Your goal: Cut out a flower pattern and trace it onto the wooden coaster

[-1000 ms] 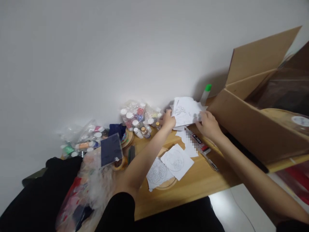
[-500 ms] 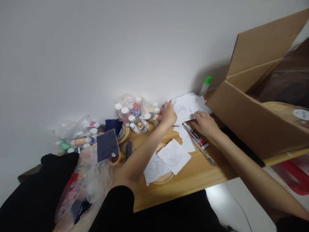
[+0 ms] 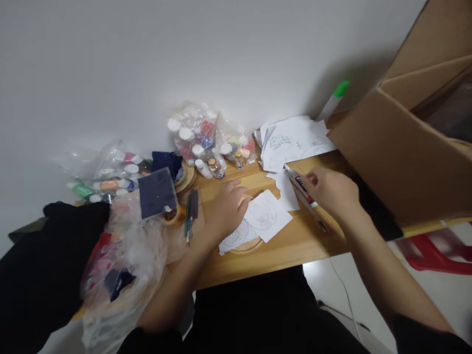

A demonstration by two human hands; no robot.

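Observation:
My left hand [image 3: 229, 206] is over the table with its fingers apart and nothing held, beside a paper with a flower pattern [image 3: 236, 238] and a square paper with a round drawing [image 3: 266, 216]. My right hand [image 3: 332, 191] is at the glue tube [image 3: 295, 178], its thumb and fingers closed at the tube's right side; whether it grips the tube is hard to tell. A pen [image 3: 321, 225] lies along the tube, partly blurred. Behind them a stack of drawn papers [image 3: 291, 142] lies against the wall, with a smaller cut paper [image 3: 286, 191] below it.
Bags of small bottles [image 3: 195, 130] stand along the wall, beside two small glass bottles [image 3: 216, 168]. A dark blue sheet [image 3: 158, 193] and plastic bags [image 3: 142, 265] lie left. An open cardboard box [image 3: 398, 162] and a green-capped bottle [image 3: 332, 103] stand right.
Both hands have come off the stack of papers. My left hand has moved down and left towards the round drawing; my right hand has moved to the glue tube. The view has shifted.

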